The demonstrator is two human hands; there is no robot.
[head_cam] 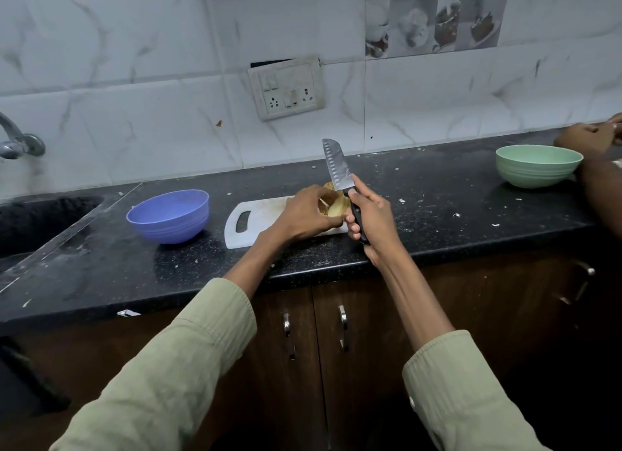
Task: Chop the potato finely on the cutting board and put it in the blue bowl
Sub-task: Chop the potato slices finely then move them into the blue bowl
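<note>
the left hand [304, 215] cups the potato [336, 205] above the cutting board [255, 222] while right fingers [361, 195] clench the knife [336, 168] upright; better to set it flat, then slice toward the blue bowl [168, 215].

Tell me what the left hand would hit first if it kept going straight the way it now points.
The left hand points right, at the potato it already cups, so that comes first. Just beyond are the knife and the right hand holding it, though the depth between them is unclear.
</note>
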